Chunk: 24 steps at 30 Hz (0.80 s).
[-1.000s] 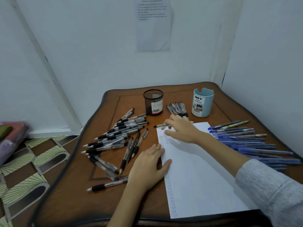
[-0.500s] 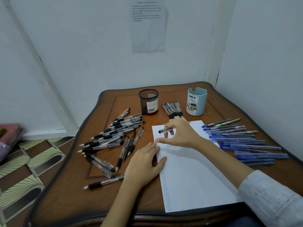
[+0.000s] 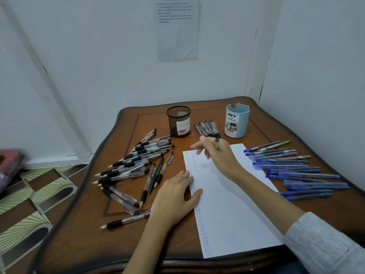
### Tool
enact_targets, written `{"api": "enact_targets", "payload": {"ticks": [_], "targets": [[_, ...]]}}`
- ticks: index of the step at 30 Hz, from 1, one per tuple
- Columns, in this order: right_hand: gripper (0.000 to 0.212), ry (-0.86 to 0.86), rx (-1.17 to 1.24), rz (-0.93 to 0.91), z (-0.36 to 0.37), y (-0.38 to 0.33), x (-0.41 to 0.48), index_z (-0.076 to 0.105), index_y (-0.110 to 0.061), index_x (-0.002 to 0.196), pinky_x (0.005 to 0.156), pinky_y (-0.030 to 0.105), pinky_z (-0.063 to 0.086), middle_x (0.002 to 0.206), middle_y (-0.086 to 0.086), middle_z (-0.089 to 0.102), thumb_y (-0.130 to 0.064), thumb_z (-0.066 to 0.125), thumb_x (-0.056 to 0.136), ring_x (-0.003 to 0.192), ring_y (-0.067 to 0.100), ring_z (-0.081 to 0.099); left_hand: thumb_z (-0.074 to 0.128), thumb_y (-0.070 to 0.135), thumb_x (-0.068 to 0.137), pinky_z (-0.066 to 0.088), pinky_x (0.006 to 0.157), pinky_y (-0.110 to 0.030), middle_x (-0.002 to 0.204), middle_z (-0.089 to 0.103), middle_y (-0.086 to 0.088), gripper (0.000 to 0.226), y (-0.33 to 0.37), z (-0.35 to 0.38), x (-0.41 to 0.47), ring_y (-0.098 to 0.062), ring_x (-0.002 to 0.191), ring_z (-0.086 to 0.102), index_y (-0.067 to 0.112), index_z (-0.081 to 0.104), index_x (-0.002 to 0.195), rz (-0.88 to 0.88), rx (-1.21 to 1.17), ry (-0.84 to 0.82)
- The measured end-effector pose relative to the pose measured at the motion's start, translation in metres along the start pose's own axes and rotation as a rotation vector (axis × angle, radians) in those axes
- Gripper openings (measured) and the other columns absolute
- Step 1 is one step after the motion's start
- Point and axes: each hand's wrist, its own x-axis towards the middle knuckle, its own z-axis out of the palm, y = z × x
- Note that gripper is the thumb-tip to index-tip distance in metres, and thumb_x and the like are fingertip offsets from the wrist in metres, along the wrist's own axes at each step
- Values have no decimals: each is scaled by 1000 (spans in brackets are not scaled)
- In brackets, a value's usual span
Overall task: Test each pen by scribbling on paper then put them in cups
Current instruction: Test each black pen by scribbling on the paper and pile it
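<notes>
Raises the right hand [image 3: 219, 157] clear of the top edge of the paper [image 3: 233, 210] compared with half a second ago; blurred, front fingers splayed leftward, pinching a dark pen [image 3: 217, 144] seen only as a streak. Presses the left hand [image 3: 175, 196] flat on the sheet's left edge, fingers straight, gripping nothing. Leaves black-grip pens [image 3: 136, 161] heaped left on the counter [image 3: 83, 234], blue pens [image 3: 296, 171] right. Shows, farther back, a black mesh cup [image 3: 178, 121], a pen bundle [image 3: 206, 127] and a blue cup [image 3: 237, 121].
</notes>
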Motion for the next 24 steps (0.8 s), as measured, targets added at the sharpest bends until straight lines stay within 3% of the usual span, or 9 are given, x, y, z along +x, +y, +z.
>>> {"api": "enact_targets", "payload": {"ticks": [2, 5, 7, 8, 10, 11, 17, 24], "targets": [[58, -2, 283, 240, -2, -3, 2, 73, -7, 98, 71, 21, 45, 84, 8, 68, -40, 25, 104, 75, 10, 58, 39, 59, 94, 21, 113, -26, 153, 33, 9, 58, 1, -1, 0, -5, 142, 23, 26, 43, 142, 12, -7, 7], [84, -7, 349, 483, -2, 2, 3, 74, -4, 88, 49, 23, 46, 67, 13, 64, -60, 11, 98, 52, 15, 54, 40, 58, 94, 21, 113, -24, 152, 34, 9, 58, 0, 0, -1, -4, 142, 24, 26, 43, 141, 14, -4, 13], [78, 55, 348, 575, 1, 7, 1, 73, 0, 82, 41, 21, 44, 55, 12, 61, -61, 27, 96, 39, 14, 50, 40, 58, 94, 20, 112, -24, 152, 35, 9, 57, 0, 1, -2, -4, 142, 24, 26, 43, 141, 15, 3, 21], [64, 92, 346, 592, 4, 10, -1, 72, 1, 81, 40, 21, 44, 55, 12, 60, -54, 43, 96, 39, 13, 49, 40, 58, 94, 20, 112, -24, 152, 35, 9, 57, 0, 1, -2, -4, 142, 24, 26, 43, 141, 15, 4, 24], [33, 127, 303, 576, 10, 18, -4, 66, -3, 76, 39, 21, 42, 60, 13, 60, -33, 66, 90, 38, 13, 49, 40, 58, 94, 20, 113, -24, 152, 34, 9, 57, 0, 1, -2, -4, 142, 24, 26, 43, 141, 14, 0, 20], [28, 134, 271, 557, 14, 21, -5, 61, -6, 74, 38, 21, 41, 60, 12, 61, -30, 70, 87, 38, 12, 48, 40, 58, 94, 20, 113, -25, 153, 33, 9, 58, 0, 0, -2, -4, 142, 24, 26, 43, 142, 13, -3, 18], [44, 166, 157, 471, 24, 22, 6, 54, -10, 73, 38, 20, 41, 56, 8, 63, -51, 61, 86, 37, 13, 51, 40, 58, 94, 20, 113, -24, 153, 33, 10, 58, 0, 1, -1, -3, 142, 23, 27, 42, 142, 11, -6, 18], [33, 188, 42, 392, 28, 32, 5, 56, -12, 75, 35, 19, 36, 59, 10, 65, -39, 73, 82, 35, 13, 49, 38, 59, 94, 18, 114, -24, 154, 29, 12, 57, -1, 0, -1, -2, 143, 20, 29, 40, 143, 1, -11, -1]]}}
